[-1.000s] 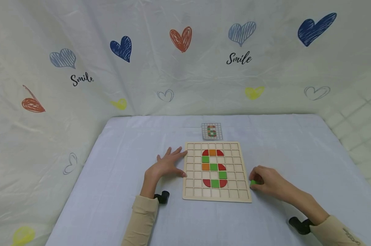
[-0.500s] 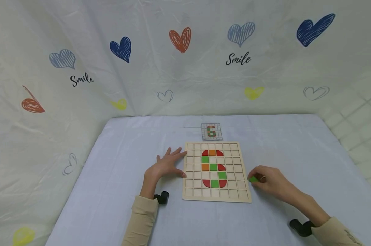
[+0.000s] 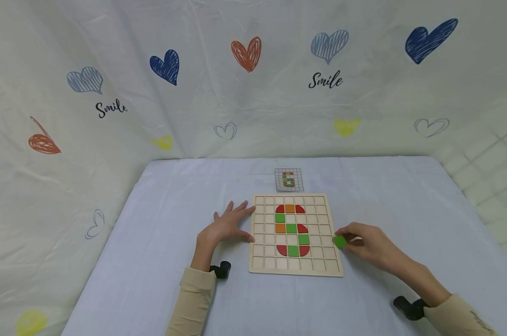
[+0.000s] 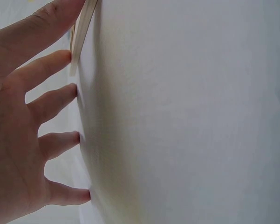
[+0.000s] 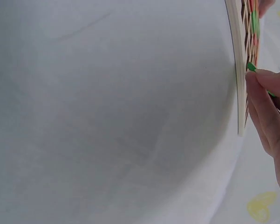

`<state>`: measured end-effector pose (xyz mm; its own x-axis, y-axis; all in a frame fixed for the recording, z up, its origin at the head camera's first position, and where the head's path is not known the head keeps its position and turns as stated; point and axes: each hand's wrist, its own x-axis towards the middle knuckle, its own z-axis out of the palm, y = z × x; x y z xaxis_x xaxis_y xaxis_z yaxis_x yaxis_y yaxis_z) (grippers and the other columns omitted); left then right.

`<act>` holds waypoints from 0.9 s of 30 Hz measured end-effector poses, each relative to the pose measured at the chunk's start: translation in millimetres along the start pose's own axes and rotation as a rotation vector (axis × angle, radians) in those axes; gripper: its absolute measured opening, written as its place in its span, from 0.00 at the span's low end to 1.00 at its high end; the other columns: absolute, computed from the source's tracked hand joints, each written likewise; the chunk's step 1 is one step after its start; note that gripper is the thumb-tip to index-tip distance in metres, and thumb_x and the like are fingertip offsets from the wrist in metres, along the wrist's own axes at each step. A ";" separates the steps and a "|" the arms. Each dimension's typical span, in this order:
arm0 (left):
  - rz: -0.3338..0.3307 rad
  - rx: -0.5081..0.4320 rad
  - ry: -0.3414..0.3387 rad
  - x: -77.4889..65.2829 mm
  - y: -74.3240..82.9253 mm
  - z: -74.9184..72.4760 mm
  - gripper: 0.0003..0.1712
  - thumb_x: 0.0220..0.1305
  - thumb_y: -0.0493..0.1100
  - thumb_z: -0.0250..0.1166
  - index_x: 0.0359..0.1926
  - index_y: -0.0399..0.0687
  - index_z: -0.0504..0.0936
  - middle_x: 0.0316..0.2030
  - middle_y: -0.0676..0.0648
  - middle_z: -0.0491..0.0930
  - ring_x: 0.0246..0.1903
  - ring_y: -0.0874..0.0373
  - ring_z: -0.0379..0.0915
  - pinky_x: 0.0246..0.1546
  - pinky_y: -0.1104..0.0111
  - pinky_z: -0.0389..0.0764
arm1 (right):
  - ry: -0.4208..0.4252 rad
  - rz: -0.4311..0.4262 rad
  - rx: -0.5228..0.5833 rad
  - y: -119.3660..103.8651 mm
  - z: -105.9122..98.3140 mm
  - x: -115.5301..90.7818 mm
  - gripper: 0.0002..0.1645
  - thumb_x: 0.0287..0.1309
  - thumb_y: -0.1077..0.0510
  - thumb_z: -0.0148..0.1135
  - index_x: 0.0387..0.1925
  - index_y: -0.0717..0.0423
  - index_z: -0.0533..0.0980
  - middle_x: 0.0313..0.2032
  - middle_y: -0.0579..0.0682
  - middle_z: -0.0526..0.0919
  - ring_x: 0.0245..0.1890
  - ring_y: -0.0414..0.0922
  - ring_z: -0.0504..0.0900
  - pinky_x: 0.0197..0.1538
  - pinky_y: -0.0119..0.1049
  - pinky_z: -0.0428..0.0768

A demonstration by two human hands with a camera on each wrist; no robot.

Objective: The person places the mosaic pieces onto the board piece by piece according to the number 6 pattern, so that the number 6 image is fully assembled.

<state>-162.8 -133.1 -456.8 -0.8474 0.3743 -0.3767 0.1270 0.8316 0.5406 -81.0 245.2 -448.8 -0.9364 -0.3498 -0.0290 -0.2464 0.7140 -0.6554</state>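
Observation:
A wooden grid board [image 3: 270,263] lies on the table, with red, green and orange tiles set in its cells in a shape like a 6. My left hand [image 3: 222,228] spreads its fingers at the board's left edge; thumb and index fingertip touch that edge, as the left wrist view [image 4: 18,140] also has it. With thumb and fingers, my right hand [image 3: 372,245] pinches a green tile [image 3: 339,241] right at the board's right edge. In the right wrist view the tile [image 5: 251,66] shows mostly as a thin edge beyond the fingertips.
Just behind the board lies a small printed card [image 3: 279,181] with a gridded coloured pattern. A white cloth covers the table [image 3: 173,200], and a curtain printed with hearts [image 3: 278,102] hangs behind it. Black devices [image 3: 222,269] sit at both wrists.
My right hand has moved slightly left and away from me with the green tile, which has turned so more of its face shows. The left hand stays in place.

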 end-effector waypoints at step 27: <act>0.007 -0.004 -0.005 0.1 -1.0 -0.8 0.55 0.53 0.53 0.80 0.79 0.62 0.63 0.82 0.51 0.51 0.82 0.39 0.29 0.71 0.25 0.34 | -0.055 -0.111 0.028 -22.3 17.9 33.7 0.21 0.53 0.70 0.74 0.51 0.65 0.84 0.44 0.51 0.87 0.40 0.42 0.84 0.44 0.33 0.88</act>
<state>-163.5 -134.2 -456.7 -0.8437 0.3823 -0.3768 0.1310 0.8274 0.5461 -102.6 206.7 -448.7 -0.8885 -0.4589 0.0045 -0.3401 0.6519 -0.6778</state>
